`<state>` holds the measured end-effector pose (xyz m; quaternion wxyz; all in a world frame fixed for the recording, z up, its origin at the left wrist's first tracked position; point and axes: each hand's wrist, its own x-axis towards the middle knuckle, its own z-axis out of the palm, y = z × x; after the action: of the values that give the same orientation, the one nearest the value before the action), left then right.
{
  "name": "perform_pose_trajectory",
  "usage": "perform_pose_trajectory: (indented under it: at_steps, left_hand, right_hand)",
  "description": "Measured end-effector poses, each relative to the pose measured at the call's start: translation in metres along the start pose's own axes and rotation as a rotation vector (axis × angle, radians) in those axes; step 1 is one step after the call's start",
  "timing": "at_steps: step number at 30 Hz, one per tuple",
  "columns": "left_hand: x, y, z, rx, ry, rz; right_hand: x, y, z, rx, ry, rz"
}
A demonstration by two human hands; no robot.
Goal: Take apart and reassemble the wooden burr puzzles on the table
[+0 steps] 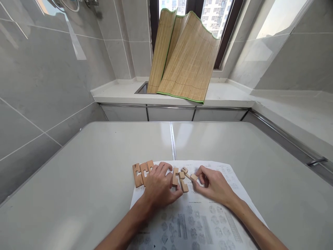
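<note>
Presumably for easy handling, the small notched wooden pieces lie close together on the printed sheet (192, 208), between my two hands. My right grip (213, 184) is nearly closed, thumb and forefinger pinching one end of the right block (194, 177); taking it there leaves its narrow middle uncovered. My left grip (160, 184) is half open, curved around the left block (175, 177), perhaps to steady it, though I cannot tell whether it presses. The middle block (184, 187) lies between them. Three flat plates (144, 167) sit in a row beyond my left knuckles, apparently set aside. Both forearms slant inward over the desk (78, 184), palms turned toward each other.
</note>
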<state>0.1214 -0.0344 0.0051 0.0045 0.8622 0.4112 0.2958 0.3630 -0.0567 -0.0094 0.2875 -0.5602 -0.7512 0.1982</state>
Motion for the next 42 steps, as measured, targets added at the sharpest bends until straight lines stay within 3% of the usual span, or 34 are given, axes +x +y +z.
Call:
perform_pose_trajectory:
  at_steps: [8, 13, 20, 42]
  left_hand:
    - [0.001, 0.003, -0.007, -0.149, -0.104, 0.087]
    - [0.001, 0.001, -0.008, -0.246, -0.140, 0.031]
    - [-0.001, -0.005, 0.001, -0.385, -0.294, -0.012]
    - [0.007, -0.014, -0.012, -0.288, -0.334, 0.057]
  right_hand:
    - [-0.002, -0.002, 0.000, -0.070, -0.051, -0.128]
    - [-0.004, -0.005, 0.000, -0.034, -0.102, -0.131]
    - [-0.007, -0.008, 0.001, -0.007, -0.177, -0.167]
    - [-0.006, -0.008, 0.003, -0.019, -0.207, -0.187]
